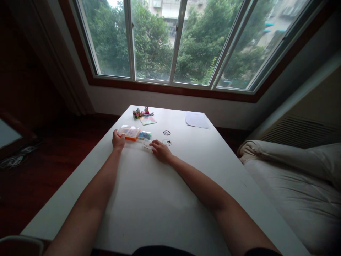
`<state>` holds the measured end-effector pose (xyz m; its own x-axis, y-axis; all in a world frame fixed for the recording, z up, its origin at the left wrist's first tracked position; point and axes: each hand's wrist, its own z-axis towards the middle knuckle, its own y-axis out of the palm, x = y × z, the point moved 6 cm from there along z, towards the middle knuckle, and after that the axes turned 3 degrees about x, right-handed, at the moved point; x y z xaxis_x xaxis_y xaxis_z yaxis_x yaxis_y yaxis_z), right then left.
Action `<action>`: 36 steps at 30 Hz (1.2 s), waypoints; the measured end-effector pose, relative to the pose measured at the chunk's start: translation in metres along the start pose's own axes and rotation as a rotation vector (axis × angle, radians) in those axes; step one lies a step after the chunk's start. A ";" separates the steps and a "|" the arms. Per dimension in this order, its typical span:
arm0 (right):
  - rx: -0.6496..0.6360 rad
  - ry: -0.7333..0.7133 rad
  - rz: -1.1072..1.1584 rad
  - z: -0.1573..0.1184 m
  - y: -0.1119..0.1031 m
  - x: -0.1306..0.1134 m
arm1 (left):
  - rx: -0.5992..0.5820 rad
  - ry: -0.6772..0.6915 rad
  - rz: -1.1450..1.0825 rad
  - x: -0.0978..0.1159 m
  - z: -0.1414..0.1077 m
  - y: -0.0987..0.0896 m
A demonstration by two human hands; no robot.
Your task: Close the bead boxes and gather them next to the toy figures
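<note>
My left hand [118, 140] grips the left end of a flat plastic box [129, 133] with a clear lid and an orange base. My right hand [161, 152] has its fingertips on a small clear plastic piece [146, 143], whose exact kind is hard to make out. Right of the box, partly behind it, lies a clear packet [145, 135] with blue and green contents. Two small round pieces with dark marks, an upper one [166, 133] and a lower one [167, 142], lie flat just beyond my right hand.
Several small colourful figures [136, 113] stand at the far left of the white table [160, 199], beside a pastel card [148, 120]. White paper sheets [197, 120] lie at the far right. A pale cushioned seat [290, 185] borders the right side; a window [170, 42] is ahead.
</note>
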<state>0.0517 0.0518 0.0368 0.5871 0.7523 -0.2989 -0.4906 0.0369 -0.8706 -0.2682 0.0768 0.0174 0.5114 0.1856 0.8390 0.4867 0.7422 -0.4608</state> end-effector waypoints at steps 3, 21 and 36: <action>-0.007 -0.029 0.025 0.015 0.013 -0.014 | -0.017 -0.007 0.002 -0.001 0.002 -0.002; 0.076 0.063 0.029 0.045 0.036 -0.011 | -0.039 0.044 0.025 0.000 0.003 0.000; 0.133 0.307 -0.025 0.049 0.035 0.003 | -0.015 0.149 0.127 -0.001 0.004 0.005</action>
<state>0.0047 0.0875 0.0243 0.7566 0.5174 -0.3998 -0.5414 0.1530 -0.8267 -0.2692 0.0827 0.0159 0.6680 0.1787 0.7224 0.4216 0.7090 -0.5653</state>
